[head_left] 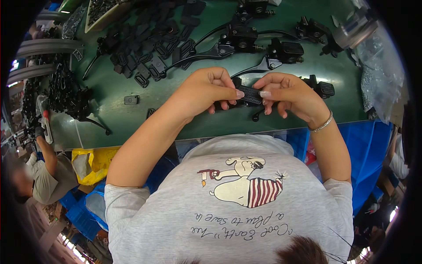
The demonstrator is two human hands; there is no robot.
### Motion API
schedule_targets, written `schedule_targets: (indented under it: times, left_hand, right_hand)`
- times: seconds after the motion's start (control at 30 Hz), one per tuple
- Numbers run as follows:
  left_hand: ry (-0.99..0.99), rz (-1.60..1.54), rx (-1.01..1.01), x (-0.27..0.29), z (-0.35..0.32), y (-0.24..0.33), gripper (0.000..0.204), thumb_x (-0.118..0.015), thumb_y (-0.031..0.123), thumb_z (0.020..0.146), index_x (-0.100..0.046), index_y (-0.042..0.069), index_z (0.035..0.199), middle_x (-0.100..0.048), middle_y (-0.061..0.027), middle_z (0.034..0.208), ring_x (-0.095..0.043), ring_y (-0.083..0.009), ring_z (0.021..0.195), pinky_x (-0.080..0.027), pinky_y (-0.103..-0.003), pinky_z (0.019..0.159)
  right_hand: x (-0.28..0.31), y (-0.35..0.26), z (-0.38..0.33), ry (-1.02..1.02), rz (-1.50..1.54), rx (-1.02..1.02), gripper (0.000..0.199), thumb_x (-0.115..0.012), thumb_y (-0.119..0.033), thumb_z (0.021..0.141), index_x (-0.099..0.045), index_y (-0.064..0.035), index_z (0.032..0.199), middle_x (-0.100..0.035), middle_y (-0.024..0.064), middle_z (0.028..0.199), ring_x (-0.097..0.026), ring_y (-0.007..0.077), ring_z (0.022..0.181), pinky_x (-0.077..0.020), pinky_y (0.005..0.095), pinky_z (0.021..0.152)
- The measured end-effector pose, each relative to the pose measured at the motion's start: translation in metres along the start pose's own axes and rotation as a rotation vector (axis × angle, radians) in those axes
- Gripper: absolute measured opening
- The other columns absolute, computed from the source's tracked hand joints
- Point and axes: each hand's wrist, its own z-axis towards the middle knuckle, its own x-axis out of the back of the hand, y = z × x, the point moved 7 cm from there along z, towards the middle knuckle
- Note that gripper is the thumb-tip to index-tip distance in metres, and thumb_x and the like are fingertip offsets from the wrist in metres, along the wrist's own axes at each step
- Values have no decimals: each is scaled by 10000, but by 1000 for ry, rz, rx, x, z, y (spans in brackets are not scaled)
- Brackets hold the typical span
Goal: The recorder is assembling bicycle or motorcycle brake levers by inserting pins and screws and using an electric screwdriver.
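Between my two hands is a black rectangular reservoir cover (252,93) with raised marks on its face. My left hand (204,90) grips its left end, thumb on top and fingers curled beneath. At the right end, my right hand (293,93) presses with its thumb, the fingers bent around the edge. The cover sits at or just over a black brake lever assembly, mostly hidden by the hands; its lever's ball end (256,117) shows below. Whether the cover touches the reservoir, I cannot tell. Beyond the hands lie several more brake lever assemblies (241,38) with black reservoirs.
Loose black covers and gaskets (154,42) are heaped at the far left of the green table (114,125). A small grey rectangular part (131,100) lies left. A metal cylinder (355,31) and clear plastic (380,75) stand right. A co-worker (50,174) is at far left.
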Motion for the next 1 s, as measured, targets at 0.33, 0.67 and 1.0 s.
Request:
schedule_targets:
  times: [0.33,0.67,1.0]
  left_hand:
    - [3,-10,-52,-2,0,0,217,-774,146,832,-569,88,792,-651,-10,699,-580,-52,577,-350,-176,437]
    - [-43,-1,-18,-7,3,4,232,-771,145,832,-553,95,772,-653,-7,706,-549,-44,587,-338,-204,455]
    - [-41,32,-160,-14,9,-3,243,-772,128,825,-547,70,755,-656,-35,727,-587,-79,650,-416,-232,545]
  right_hand:
    - [-1,0,2,37,-87,87,223,-656,-114,923,-635,23,1097,-657,51,765,-671,124,647,-466,199,442]
    - [1,0,-3,118,-116,97,178,-655,-73,917,-646,32,1060,-662,63,766,-653,121,628,-457,210,457]
    - [-2,-35,-16,160,-322,152,179,-645,-93,916,-648,7,1064,-658,48,755,-627,102,578,-452,206,453]
